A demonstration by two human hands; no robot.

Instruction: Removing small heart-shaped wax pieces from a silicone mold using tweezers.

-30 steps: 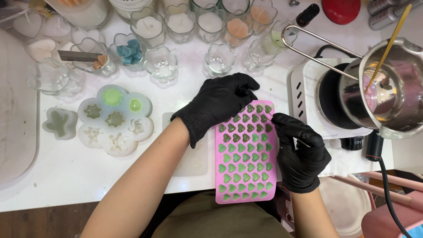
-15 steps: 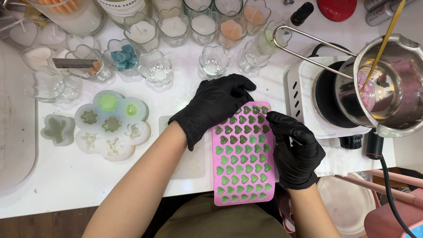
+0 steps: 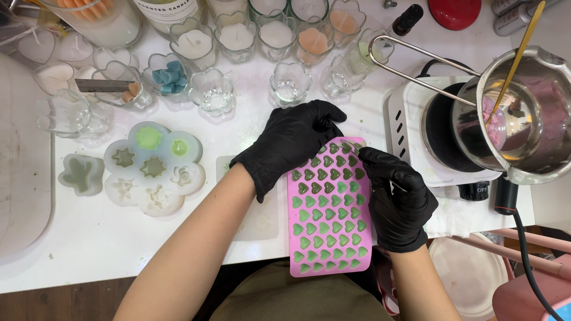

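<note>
White worktable [image 3: 89, 238], candle jars along far edge. Pink heart mold [image 3: 329, 208] lies long axis near-far, at near edge. Left hand [image 3: 291, 142] flat on its far-left corner; right hand [image 3: 398, 199] pinches a thin tool at far-right cavities, nearer.

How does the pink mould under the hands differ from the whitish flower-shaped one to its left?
The pink mould is a rectangle with many small heart cavities, all filled green. The whitish flower-shaped mould is rounded, with a few larger cavities of mixed shapes, only some holding green. Both gloved hands touch the pink mould; the whitish one lies untouched. Both rest on the white table.
</note>
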